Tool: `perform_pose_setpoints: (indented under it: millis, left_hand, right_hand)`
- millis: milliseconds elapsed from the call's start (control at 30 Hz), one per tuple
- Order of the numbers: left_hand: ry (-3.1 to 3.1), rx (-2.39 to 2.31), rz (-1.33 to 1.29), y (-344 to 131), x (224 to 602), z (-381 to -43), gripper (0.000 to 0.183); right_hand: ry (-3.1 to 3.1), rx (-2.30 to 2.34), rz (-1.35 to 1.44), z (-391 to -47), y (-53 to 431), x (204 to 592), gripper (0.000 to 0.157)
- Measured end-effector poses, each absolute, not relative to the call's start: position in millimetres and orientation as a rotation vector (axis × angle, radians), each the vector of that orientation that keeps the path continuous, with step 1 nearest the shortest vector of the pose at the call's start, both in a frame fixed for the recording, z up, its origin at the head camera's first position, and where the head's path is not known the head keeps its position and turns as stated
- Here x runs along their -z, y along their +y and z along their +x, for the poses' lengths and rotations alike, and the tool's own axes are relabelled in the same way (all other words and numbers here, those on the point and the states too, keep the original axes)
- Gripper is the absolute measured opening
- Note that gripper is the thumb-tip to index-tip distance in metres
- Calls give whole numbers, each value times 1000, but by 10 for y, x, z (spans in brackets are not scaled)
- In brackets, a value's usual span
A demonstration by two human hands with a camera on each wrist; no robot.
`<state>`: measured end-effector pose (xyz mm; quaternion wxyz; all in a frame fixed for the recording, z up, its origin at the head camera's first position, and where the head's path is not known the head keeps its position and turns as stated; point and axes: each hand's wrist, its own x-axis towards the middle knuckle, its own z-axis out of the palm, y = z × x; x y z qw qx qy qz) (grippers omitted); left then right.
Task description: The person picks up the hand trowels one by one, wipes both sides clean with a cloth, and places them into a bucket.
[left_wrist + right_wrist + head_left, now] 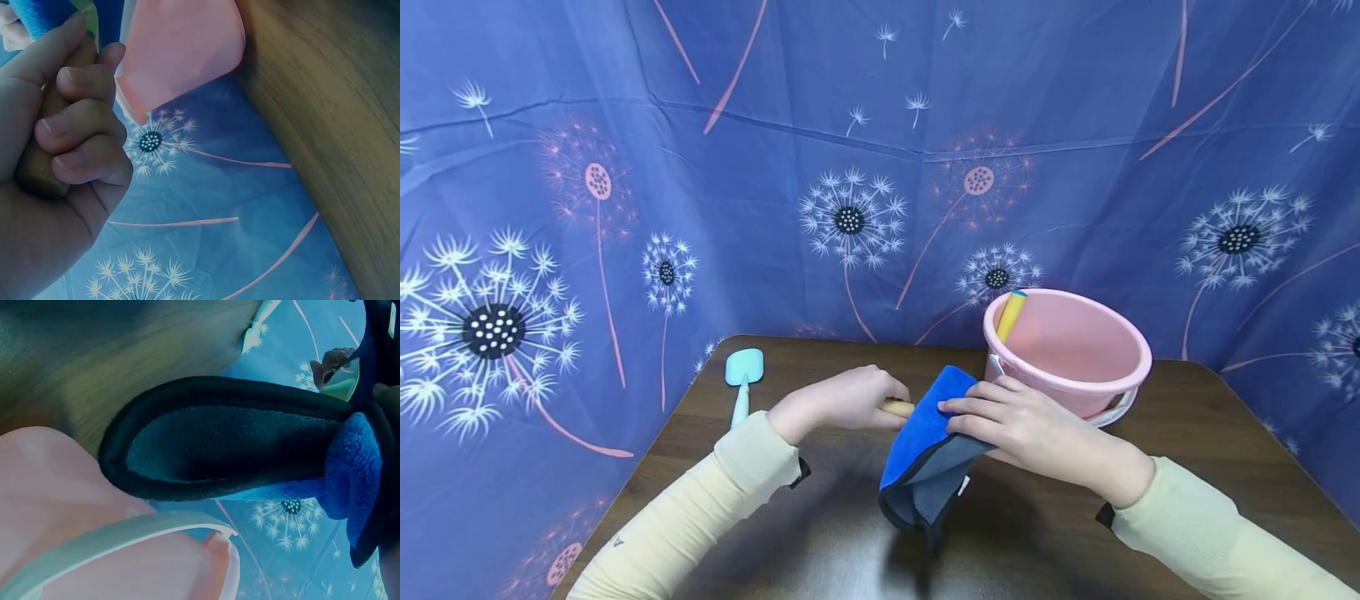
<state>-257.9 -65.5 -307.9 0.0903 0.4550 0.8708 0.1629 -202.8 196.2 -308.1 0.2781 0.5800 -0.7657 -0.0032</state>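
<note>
My left hand point(857, 398) grips a wooden handle point(44, 156), its fingers curled round it. Just past the grip, a pale green part point(345, 382) of the same tool shows; the far end is hidden by a cloth, so I cannot tell the tool's kind. My right hand point(1037, 427) holds this cloth point(925, 429), plush blue on one side and grey on the other with a dark edge, folded over the tool's end. Its lower part hangs down above the table. A pink bucket point(1067, 379) stands just behind my right hand.
The bucket has a white handle point(1116, 410) lowered at its side, and a yellow stick with a blue end point(1011, 315) leans inside. A light blue toy shovel point(745, 367) lies at the left of the brown table point(820, 517). A blue dandelion-print curtain point(760, 208) hangs behind.
</note>
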Motion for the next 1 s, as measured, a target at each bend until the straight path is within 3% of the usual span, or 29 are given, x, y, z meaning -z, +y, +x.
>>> perform_pose_setpoints:
  millis: [167, 867, 1000]
  left_hand:
    - [2606, -468, 1350, -626, 3094, -2569, 19]
    - [2574, -478, 1368, -688, 3101, -2556, 19]
    - [2583, -471, 1364, -712, 3103, -2559, 19]
  right_hand:
    - [-2064, -6, 1585, -2042, 1956, 3120, 56]
    - [-2129, -12, 1639, -2051, 2034, 3126, 65]
    - [-2119, -16, 1640, -2046, 2062, 3134, 60]
